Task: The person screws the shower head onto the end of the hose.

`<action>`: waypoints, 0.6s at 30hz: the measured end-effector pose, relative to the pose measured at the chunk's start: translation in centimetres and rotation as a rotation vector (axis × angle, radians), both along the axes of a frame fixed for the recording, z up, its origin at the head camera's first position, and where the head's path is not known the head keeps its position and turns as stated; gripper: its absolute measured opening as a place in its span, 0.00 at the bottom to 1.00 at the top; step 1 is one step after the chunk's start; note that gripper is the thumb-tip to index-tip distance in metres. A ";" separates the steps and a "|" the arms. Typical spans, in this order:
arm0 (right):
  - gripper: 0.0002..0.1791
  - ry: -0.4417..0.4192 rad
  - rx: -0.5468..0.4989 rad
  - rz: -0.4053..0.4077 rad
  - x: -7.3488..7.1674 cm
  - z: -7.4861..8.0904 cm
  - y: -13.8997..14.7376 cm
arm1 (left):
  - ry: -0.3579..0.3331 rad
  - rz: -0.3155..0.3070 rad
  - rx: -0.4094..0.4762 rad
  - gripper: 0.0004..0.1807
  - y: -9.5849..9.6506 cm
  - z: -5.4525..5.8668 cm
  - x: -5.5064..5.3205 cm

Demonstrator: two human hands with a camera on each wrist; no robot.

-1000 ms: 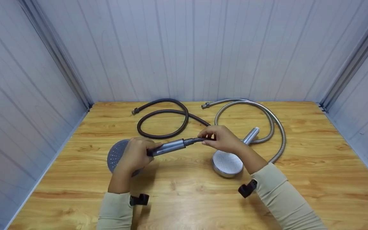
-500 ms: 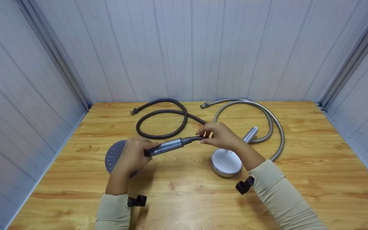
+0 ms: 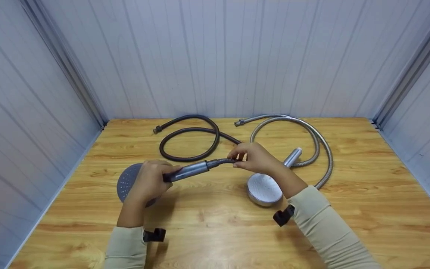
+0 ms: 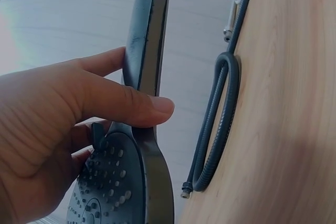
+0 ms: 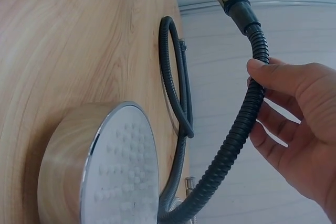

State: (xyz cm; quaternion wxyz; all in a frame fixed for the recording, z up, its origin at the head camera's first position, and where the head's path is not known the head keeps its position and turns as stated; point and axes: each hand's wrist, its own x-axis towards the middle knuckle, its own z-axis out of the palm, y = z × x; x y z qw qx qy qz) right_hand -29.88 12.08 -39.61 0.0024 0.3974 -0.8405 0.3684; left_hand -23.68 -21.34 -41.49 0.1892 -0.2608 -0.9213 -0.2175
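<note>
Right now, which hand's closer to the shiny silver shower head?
Right. The right hand, pinching the dark hose, is raised just beyond the silver shower head. The left hand is farther, to its left, gripping the dark shower head.

"Where does the left hand point(image 3: 148, 182) sit?"

"Left of centre in the head view, its fingers point(image 4: 105, 62) curled in a grip and the thumb point(image 4: 128, 102) laid across the front."

"And the right hand point(image 3: 255, 158)?"

"Just right of centre, pinching between thumb and fingers. The right forearm point(image 3: 332, 229), sleeved, slants in from the lower right; the left forearm point(image 3: 126, 246) stands steeper, at the bottom edge."
</note>
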 end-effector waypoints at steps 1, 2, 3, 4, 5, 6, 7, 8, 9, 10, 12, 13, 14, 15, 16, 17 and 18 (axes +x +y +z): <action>0.12 -0.004 0.005 -0.003 0.0 0.0 -0.1 | 0.004 0.001 -0.004 0.27 -0.1 0.0 0.0; 0.12 -0.008 0.010 -0.005 0.0 0.1 -0.1 | 0.007 0.003 -0.009 0.27 -0.2 0.1 0.0; 0.12 -0.011 0.015 -0.007 0.0 0.1 -0.2 | 0.010 0.005 -0.011 0.27 -0.2 0.1 0.0; 0.12 -0.014 0.019 -0.008 0.0 0.2 -0.3 | 0.010 0.005 -0.013 0.27 -0.3 0.1 0.0; 0.12 -0.020 0.024 -0.013 0.0 0.2 -0.3 | 0.011 0.005 -0.013 0.27 -0.3 0.2 -0.1; 0.12 -0.026 0.030 -0.018 0.0 0.2 -0.4 | 0.011 0.003 -0.009 0.27 -0.4 0.2 -0.1; 0.12 -0.032 0.040 -0.027 0.0 0.3 -0.5 | 0.011 0.003 -0.004 0.28 -0.4 0.3 -0.1; 0.12 -0.037 0.047 -0.033 0.0 0.3 -0.6 | 0.012 0.002 0.001 0.28 -0.5 0.3 -0.1; 0.12 -0.043 0.052 -0.038 0.0 0.3 -0.7 | 0.012 -0.001 0.006 0.28 -0.5 0.4 -0.1; 0.12 -0.049 0.056 -0.043 0.0 0.3 -0.8 | 0.013 -0.006 0.010 0.28 -0.6 0.4 -0.1; 0.12 -0.056 0.061 -0.051 -0.1 0.2 -1.0 | 0.013 -0.011 0.014 0.29 -0.7 0.4 -0.1; 0.12 -0.060 0.059 -0.053 -0.1 0.1 -1.1 | 0.013 -0.011 0.010 0.29 -0.8 0.4 -0.1; 0.11 -0.063 0.054 -0.055 -0.2 0.0 -1.1 | 0.012 -0.012 0.006 0.28 -0.9 0.3 -0.2; 0.11 -0.067 0.047 -0.055 -0.2 0.0 -1.2 | 0.010 -0.013 0.004 0.28 -0.9 0.3 -0.2; 0.11 -0.072 0.037 -0.056 -0.2 -0.1 -1.3 | 0.009 -0.013 0.001 0.28 -1.0 0.2 -0.2; 0.11 -0.077 0.026 -0.056 -0.3 -0.2 -1.4 | 0.007 -0.012 -0.002 0.28 -1.1 0.2 -0.3; 0.11 -0.083 0.014 -0.057 -0.3 -0.3 -1.5 | 0.004 -0.012 -0.003 0.28 -1.3 0.1 -0.3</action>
